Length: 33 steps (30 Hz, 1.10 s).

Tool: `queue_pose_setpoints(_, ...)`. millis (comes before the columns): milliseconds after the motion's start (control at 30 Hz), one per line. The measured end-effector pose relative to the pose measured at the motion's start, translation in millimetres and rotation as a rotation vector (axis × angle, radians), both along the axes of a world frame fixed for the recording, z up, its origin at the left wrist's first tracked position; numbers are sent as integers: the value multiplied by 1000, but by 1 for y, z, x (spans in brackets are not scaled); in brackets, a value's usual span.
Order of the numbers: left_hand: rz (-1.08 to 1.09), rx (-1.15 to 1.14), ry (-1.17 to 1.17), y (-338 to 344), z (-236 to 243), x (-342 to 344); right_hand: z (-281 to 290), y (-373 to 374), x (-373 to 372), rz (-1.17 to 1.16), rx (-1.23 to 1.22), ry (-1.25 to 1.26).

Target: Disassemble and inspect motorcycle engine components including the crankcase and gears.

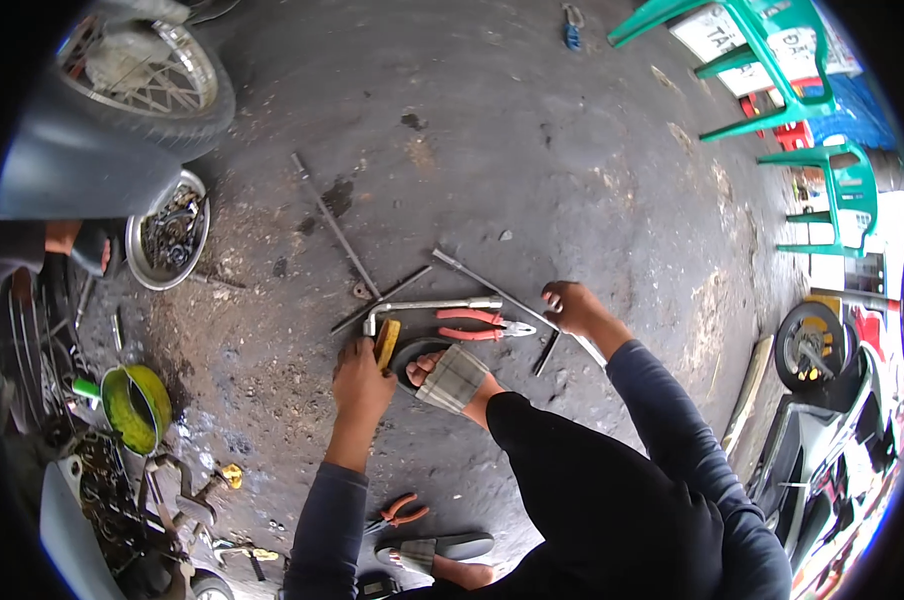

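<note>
left hand (364, 378) at a yellow piece (387, 347), right hand (577, 308) by a metal rod (492, 288) (pliers (500, 327) between) — i can't tell whether either grip clamps.

floor (452, 130) ahead offers passage; nearer, red pliers (499, 329), angled wrench (432, 304) and sandalled foot (457, 380) obstruct.

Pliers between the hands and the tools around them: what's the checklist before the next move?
1. Left hand gripping yellow piece: cannot tell, fingers partly hidden.
2. Right hand gripping long rod: cannot tell.
3. Pliers untouched by either hand: ok, lying between them.
4. Front sandal well away from left hand: not ok, close beside it.
5. Metal bowl away from both hands: ok, off to the left.
</note>
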<state>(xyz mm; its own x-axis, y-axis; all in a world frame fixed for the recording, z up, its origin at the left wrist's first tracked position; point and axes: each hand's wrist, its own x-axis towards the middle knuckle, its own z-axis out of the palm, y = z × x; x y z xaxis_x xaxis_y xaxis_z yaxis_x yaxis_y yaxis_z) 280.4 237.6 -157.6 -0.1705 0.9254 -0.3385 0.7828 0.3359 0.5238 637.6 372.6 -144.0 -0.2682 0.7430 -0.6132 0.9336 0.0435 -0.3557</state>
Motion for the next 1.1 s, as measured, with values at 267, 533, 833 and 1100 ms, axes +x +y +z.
queue_pose_setpoints(267, 403, -128, -430, 19, 5, -42, 14, -71, 73, -244, 227, -208)
queue_pose_setpoints(533, 342, 44, 141, 178, -7, -37, -12, -107, 64, -327, 359, -222)
queue_pose_setpoints(833, 40, 65, -67, 179, 32, -20, -2, -32, -16, -94, 243, -81)
queue_pose_setpoints(1100, -576, -239, 139, 129, 19, 25, -13, -28, -33, -39, 222, -265)
